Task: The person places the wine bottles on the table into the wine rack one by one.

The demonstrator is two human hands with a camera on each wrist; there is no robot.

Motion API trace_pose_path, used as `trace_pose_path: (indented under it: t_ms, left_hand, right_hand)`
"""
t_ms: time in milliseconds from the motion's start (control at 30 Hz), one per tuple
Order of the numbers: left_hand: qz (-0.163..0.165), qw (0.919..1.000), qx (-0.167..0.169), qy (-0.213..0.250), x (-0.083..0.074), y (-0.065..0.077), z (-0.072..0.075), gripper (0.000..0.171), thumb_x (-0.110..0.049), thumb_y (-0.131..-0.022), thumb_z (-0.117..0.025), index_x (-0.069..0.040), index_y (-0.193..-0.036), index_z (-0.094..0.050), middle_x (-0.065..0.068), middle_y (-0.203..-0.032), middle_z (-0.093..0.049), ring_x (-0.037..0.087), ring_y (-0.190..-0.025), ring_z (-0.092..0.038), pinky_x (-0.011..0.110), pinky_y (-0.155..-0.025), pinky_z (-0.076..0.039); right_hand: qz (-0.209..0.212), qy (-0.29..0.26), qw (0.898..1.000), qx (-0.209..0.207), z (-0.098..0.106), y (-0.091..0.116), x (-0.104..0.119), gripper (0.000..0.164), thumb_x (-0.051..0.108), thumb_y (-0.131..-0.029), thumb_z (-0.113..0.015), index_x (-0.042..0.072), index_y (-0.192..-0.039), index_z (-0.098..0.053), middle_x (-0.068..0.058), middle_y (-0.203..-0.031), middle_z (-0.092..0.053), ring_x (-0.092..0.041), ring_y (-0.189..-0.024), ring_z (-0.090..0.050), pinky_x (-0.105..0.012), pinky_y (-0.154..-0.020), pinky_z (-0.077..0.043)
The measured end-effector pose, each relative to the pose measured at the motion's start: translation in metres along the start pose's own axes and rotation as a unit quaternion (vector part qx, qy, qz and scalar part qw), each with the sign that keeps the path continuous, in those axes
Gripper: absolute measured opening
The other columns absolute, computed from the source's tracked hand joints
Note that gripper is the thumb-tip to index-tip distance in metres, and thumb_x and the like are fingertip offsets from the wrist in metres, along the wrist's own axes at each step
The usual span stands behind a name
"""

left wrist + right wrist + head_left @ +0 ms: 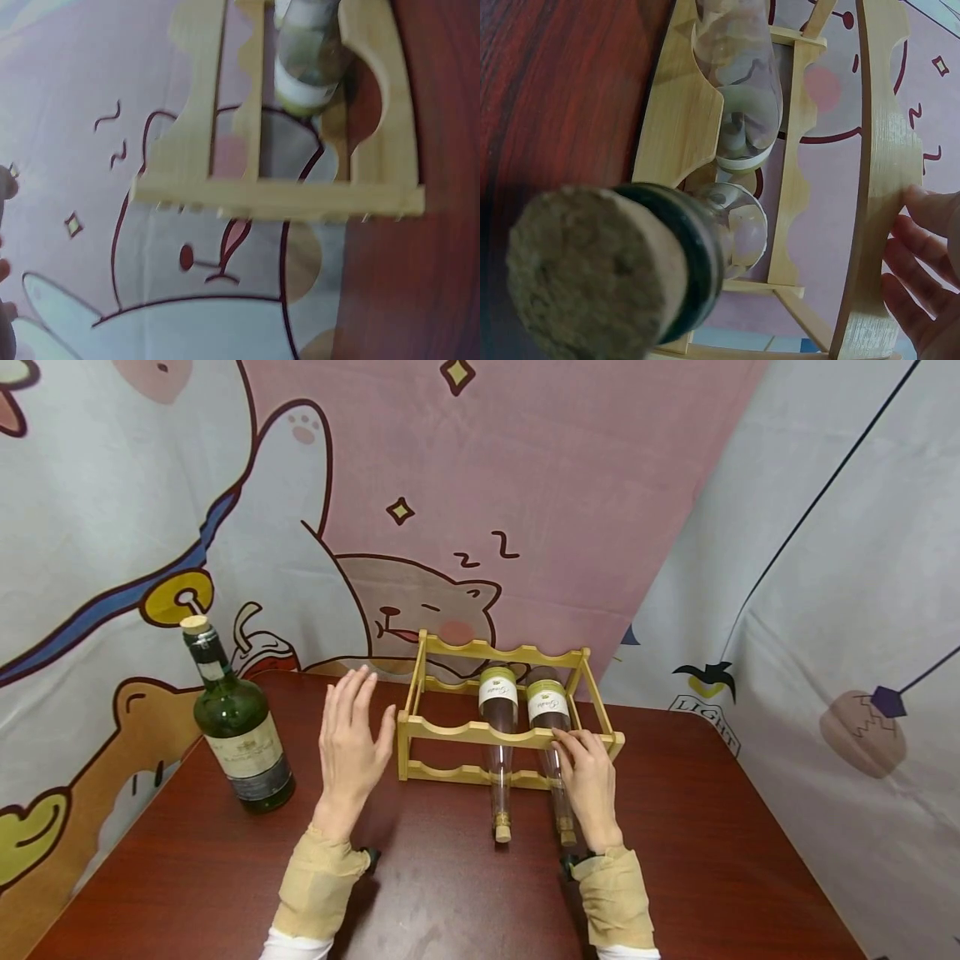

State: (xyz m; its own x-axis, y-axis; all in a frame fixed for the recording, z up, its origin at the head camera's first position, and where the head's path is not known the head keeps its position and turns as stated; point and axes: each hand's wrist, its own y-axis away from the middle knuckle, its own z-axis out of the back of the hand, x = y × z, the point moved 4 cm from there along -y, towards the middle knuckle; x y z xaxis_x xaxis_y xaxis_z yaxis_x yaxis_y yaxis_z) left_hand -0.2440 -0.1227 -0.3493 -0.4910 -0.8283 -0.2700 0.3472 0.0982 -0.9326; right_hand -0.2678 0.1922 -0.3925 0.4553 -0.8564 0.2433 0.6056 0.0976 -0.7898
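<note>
OK, from my end: wooden wine rack (442, 730) sits toward the back of the tabletop (697, 827), two corked bottles lying in its lower tier. Both the left clear bottle (500, 764) and the right clear bottle (547, 718) have necks toward me, reaching out past the lower front rail (450, 772), with white labels (498, 686) near the far end. I've got the right hand (588, 777) at the rack's upper front rail (517, 737), near its right end: fingers fairly straight, tips resting on the wood, nothing gripped that I can see. It's just beside the right bottle's neck; can't tell if they touch. Left hand (351, 747) is raised just left of the rack, fingers extended, thumb spread, holding nothing. Green wine bottle (243, 727), corked, cream label, stands upright on the tabletop further left, well apart from the rack. I see tan wraps (318, 881) on both wrists. Fabric backdrop (570, 468) behind, pink panel plus a sleeping cartoon animal (427, 593) right behind the rack.
</note>
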Motion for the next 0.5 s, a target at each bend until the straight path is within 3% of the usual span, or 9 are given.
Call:
trace_pose_path:
  t_ms: [100,200,367,500]
  left_hand:
    - [0.011,0.9968,-0.079,-0.003,0.008,-0.005,0.016,0.040,-0.026,-0.091,-0.055,0.001,-0.120,-0.053,0.017,-0.129,-0.053,0.032,-0.124,-0.043,0.047,-0.112,-0.027]
    - [0.029,0.9878,-0.153,-0.011,0.015,-0.009,0.032,0.039,-0.021,-0.085,-0.062,-0.004,-0.119,-0.051,0.014,-0.130,-0.052,0.031,-0.125,-0.041,0.052,-0.113,-0.024]
    - [0.096,0.9609,-0.255,-0.049,0.033,-0.010,0.056,0.052,-0.023,-0.077,-0.070,-0.013,-0.121,-0.044,0.005,-0.136,-0.046,0.027,-0.130,-0.034,0.054,-0.116,-0.009]
    - [0.174,0.9375,-0.282,-0.107,0.053,-0.004,0.069,0.070,-0.038,-0.072,-0.072,-0.015,-0.129,-0.038,0.004,-0.141,-0.040,0.021,-0.134,-0.027,0.043,-0.119,-0.001]
  right_hand:
    - [-0.002,0.000,1.000,-0.002,-0.001,0.001,-0.001,0.019,0.007,-0.081,-0.069,0.006,-0.100,-0.072,-0.008,-0.083,-0.064,-0.023,-0.077,-0.057,-0.038,-0.063,-0.048]
    - [-0.003,0.002,1.000,-0.004,-0.002,0.002,-0.001,0.019,0.006,-0.081,-0.069,0.007,-0.100,-0.072,-0.008,-0.083,-0.064,-0.023,-0.077,-0.057,-0.038,-0.063,-0.048]
    - [-0.004,0.002,1.000,-0.005,-0.002,0.002,-0.001,0.021,0.004,-0.079,-0.070,0.007,-0.100,-0.072,-0.008,-0.083,-0.064,-0.023,-0.077,-0.056,-0.039,-0.062,-0.048]
    - [-0.002,0.005,1.000,-0.006,-0.002,0.002,-0.001,0.021,0.004,-0.080,-0.070,0.007,-0.100,-0.072,-0.008,-0.084,-0.064,-0.023,-0.078,-0.057,-0.039,-0.063,-0.049]
